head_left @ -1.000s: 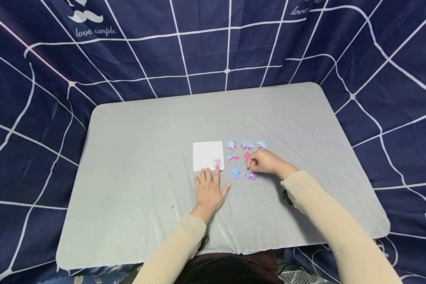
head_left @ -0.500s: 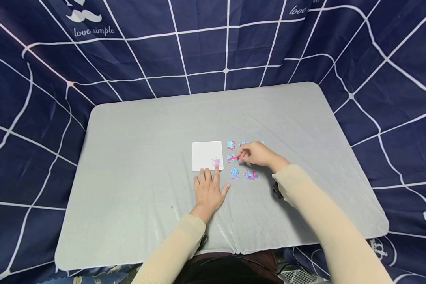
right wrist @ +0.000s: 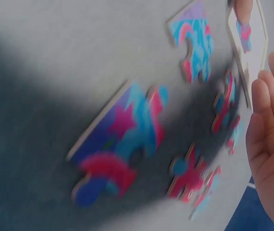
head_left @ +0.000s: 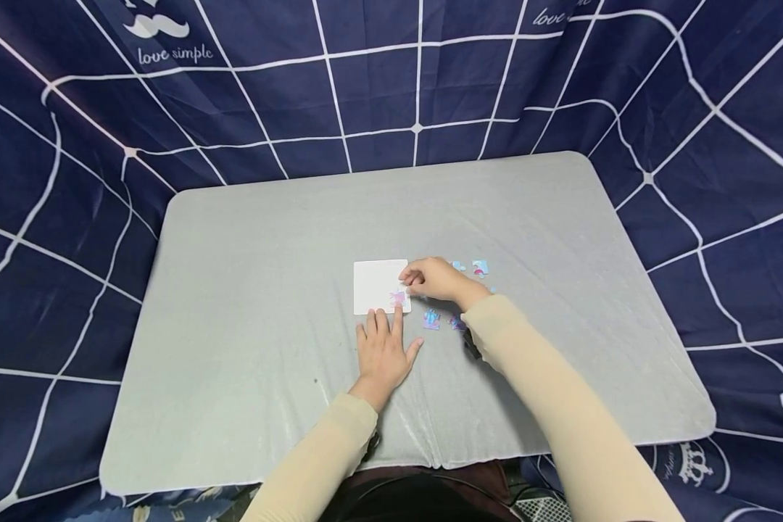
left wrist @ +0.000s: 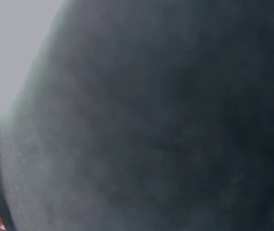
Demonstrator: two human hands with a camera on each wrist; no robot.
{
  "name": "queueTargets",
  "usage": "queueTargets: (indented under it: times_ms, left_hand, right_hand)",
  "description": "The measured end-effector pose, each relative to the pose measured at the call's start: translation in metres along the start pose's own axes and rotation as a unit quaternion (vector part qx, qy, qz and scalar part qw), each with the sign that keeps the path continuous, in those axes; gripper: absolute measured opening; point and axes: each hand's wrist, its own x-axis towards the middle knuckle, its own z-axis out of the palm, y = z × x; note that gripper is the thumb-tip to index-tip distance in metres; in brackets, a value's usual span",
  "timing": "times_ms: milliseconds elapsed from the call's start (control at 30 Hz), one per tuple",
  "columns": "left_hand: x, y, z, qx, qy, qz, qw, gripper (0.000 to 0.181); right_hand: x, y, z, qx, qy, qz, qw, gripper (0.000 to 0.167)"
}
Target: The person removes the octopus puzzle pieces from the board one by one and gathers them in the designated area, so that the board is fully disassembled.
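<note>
My left hand [head_left: 383,355] lies flat on the grey table, fingers straight. Its index fingertip touches a pink and purple puzzle piece [head_left: 396,298] at the near right corner of the white puzzle board [head_left: 373,281]. Over the board's right edge is my right hand [head_left: 433,279], thumb and fingertips bent together in a pinch. It seems to hold a puzzle piece, mostly hidden behind the fingers. In the right wrist view, loose puzzle pieces lie below that hand, among them a purple one with a pink star [right wrist: 122,120] and a blue one [right wrist: 194,41].
More loose pieces, one at the far right [head_left: 480,268] and one nearer [head_left: 431,319], lie right of the board. The right forearm covers others. A dark blue checked curtain [head_left: 378,94] surrounds the grey table [head_left: 254,290]. The left wrist view is dark and blurred.
My right hand has moved left from above the loose pieces to the right edge of the board. The left hand has stayed in place.
</note>
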Motion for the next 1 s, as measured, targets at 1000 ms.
queueTargets:
  times_ms: [1000]
  left_hand:
    - [0.001, 0.001, -0.008, 0.006, -0.025, 0.001, 0.9997, 0.078]
  right_hand:
    - [0.019, -0.017, 0.011, -0.014, -0.025, 0.063, 0.9976, 0.013]
